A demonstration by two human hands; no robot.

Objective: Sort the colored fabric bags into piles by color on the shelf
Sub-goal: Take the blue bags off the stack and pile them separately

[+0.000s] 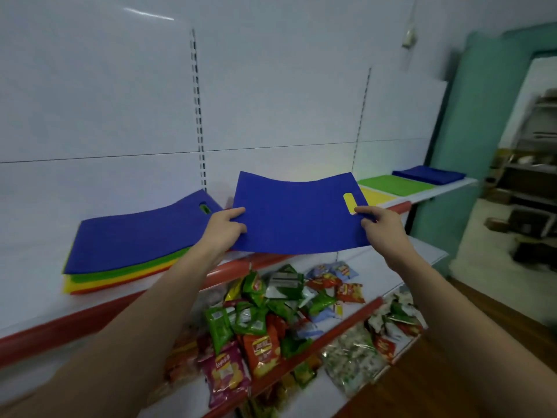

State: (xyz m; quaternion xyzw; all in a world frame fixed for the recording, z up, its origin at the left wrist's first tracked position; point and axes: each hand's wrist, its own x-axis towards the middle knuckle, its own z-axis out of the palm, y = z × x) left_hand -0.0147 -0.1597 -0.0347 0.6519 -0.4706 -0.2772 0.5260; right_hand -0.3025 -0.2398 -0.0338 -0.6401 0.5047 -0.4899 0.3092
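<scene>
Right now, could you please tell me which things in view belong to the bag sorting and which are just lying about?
Belonging to the job:
held blue bag
mixed stack
blue pile
green pile
yellow pile
left hand
right hand

Just lying about:
snack packets
lower shelf

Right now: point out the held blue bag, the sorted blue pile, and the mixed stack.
held blue bag [297, 218]: head view, middle of its flat face.
sorted blue pile [429, 175]: head view, top bag, far right of shelf.
mixed stack [132, 236]: head view, blue top bag.
</scene>
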